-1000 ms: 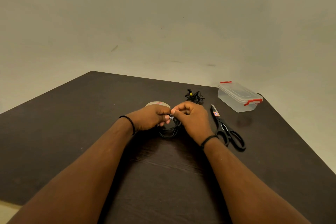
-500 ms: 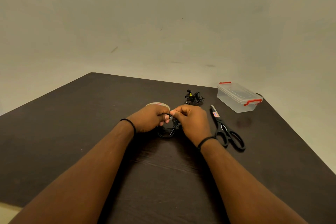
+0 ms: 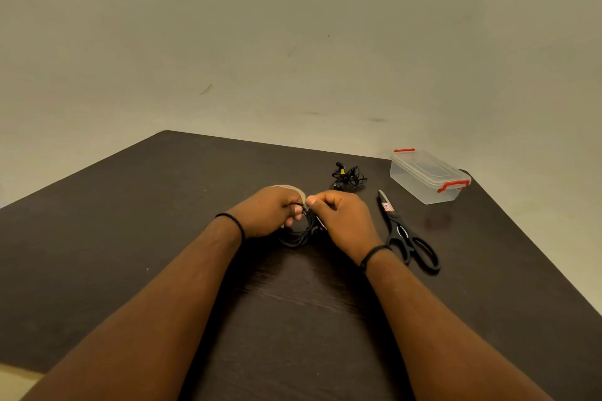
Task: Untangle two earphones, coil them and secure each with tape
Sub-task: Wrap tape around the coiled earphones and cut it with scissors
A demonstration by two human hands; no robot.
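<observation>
Left hand (image 3: pixel 270 210): fingers curled, pinching the top of the coiled earphone from its left side.
Right hand (image 3: pixel 342 218): fingers curled, thumb and forefinger pinching the same spot on the coil, tips touching those of the left hand.
Coiled earphone (image 3: pixel 298 236): black loop hanging between the two hands, its lower arc resting on the counter just below them.
Second earphone (image 3: pixel 348 175): black bundle lying on the counter just beyond the right hand, not touched by either hand.
Tape roll (image 3: pixel 288 188): tan roll lying flat just behind the left hand, mostly hidden by it.
Scissors (image 3: pixel 407 234): black-handled, closed, lying just right of the right hand, blades pointing away from the person.
Box (image 3: pixel 426 176): clear plastic container with red clips, lid on, well beyond and right of the right hand; its contents cannot be made out.
Counter (image 3: pixel 130 221): dark brown wood grain, carrying everything.
Wrists: a thin black band on each.
</observation>
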